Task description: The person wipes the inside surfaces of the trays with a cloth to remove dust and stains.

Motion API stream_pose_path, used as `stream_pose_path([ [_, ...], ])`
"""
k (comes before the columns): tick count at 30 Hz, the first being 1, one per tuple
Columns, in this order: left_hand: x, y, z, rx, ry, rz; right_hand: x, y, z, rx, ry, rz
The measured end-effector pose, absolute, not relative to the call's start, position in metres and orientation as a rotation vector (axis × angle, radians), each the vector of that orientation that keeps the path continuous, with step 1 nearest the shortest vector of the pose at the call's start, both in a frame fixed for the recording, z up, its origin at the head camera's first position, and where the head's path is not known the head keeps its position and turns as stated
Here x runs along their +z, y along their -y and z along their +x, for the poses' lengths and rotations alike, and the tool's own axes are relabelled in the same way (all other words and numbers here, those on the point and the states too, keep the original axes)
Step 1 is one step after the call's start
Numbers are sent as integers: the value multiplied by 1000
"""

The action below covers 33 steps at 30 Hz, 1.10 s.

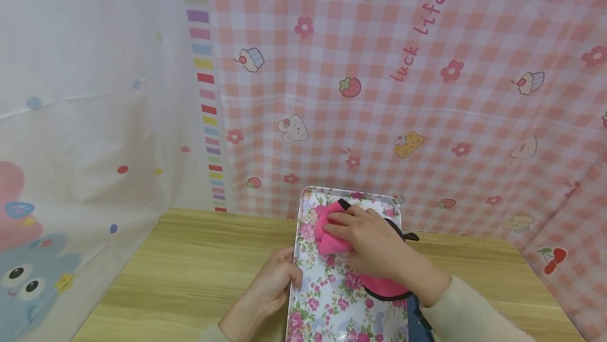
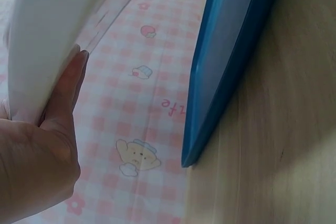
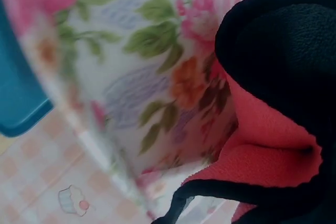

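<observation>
A white tray with a pink floral print (image 1: 327,300) is held up at a tilt over the table. My left hand (image 1: 272,281) grips its left edge, thumb on the printed face; the left wrist view shows the fingers behind the plain white underside (image 2: 47,40). My right hand (image 1: 374,236) holds a bunched pink cloth with black trim (image 1: 329,242) against the upper part of the printed face. Part of the cloth hangs below the palm, and a black loop sticks out at the right. Close up in the right wrist view, the cloth (image 3: 268,124) lies folded over the print.
A blue tray (image 2: 210,77) with a raised rim lies on the wooden table (image 1: 199,268), mostly hidden behind the floral tray in the head view. A pink checked curtain (image 1: 322,136) hangs behind the table, and a white patterned one (image 1: 95,136) hangs at the left.
</observation>
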State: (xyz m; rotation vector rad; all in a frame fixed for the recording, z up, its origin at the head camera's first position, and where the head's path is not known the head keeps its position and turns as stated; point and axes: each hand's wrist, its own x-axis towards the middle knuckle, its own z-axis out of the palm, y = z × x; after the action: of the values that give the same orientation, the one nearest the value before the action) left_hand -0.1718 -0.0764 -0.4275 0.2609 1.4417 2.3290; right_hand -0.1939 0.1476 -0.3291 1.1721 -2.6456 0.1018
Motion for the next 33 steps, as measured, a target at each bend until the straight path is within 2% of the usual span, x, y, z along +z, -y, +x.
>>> stream_pose_path([
  [16, -425, 80, -172, 2333, -1528, 215, -334, -187, -192, 182, 2739, 1002],
  [33, -425, 81, -172, 2338, -1532, 221, -348, -193, -185, 367, 2678, 787],
])
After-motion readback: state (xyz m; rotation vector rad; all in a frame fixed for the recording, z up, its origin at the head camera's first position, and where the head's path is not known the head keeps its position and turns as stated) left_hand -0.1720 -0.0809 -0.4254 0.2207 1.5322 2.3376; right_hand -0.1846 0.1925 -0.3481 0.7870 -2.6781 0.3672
